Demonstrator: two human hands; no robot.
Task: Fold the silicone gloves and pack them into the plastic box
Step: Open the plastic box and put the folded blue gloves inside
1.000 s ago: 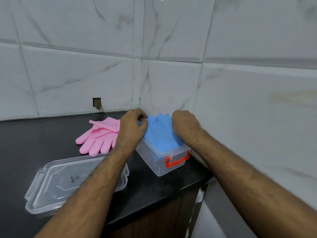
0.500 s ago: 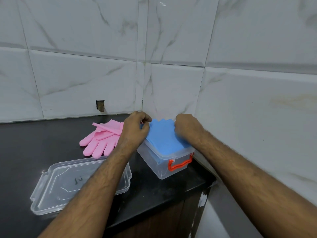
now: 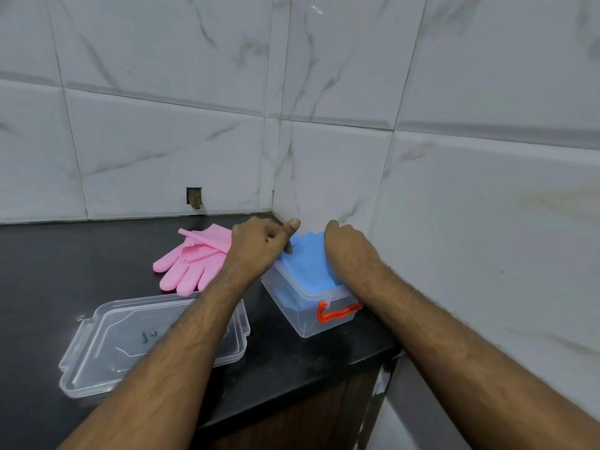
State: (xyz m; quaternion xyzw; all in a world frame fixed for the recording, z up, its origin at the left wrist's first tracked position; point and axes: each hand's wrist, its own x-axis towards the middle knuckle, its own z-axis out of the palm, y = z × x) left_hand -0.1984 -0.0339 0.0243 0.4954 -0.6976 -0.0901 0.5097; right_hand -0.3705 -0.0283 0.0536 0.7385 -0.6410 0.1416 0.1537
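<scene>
Filling the lower part of the view, a black counter (image 3: 39,287) runs into a corner of white marbled wall tiles (image 3: 162,151), one of them broken by a small hole (image 3: 194,198). The clear plastic box (image 3: 308,319) with an orange latch (image 3: 337,311) sits in that corner. Blue gloves (image 3: 306,264) lie folded in the box, rising above its rim. The left hand (image 3: 256,248) is at the box's left edge, fingers curled on the blue gloves; the right hand (image 3: 349,251) presses on them from the right. Pink gloves (image 3: 191,261) lie flat left of the box, the clear lid (image 3: 107,345) nearer the viewer. Since half a second ago, the left thumb has lifted and now sticks up. Both hands' fingertips are hidden, so I cannot tell whether the right hand pinches or only presses.
</scene>
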